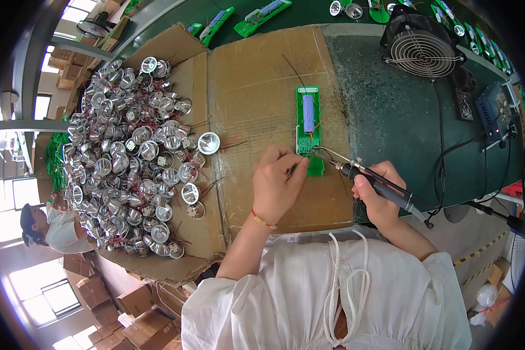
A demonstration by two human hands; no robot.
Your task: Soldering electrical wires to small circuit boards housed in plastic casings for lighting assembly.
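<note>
A green plastic housing (315, 166) lies lengthwise on the cardboard sheet before me, holding a purple cylindrical battery (308, 114) and a small green circuit board (305, 143). My left hand (279, 175) is at the board's left side, thumb and fingertips pinched together over its lower end; what they grip is too small to make out. In my right hand (379, 195) is a soldering iron (385, 191) with a thin curved feed tube (338, 153) fixed along it. Its tip meets the board close to my left fingertips. A thin dark wire (294, 67) sticks out past the housing's far end.
Left of me, a cardboard box (181, 262) is heaped with silver lamp reflectors (128, 163) trailing red wires. A fan (423, 52) and a blue soldering station (493, 114) with cables stand on the right. More green housings (262, 17) lie along the back. Another person (64, 230) is at the far left.
</note>
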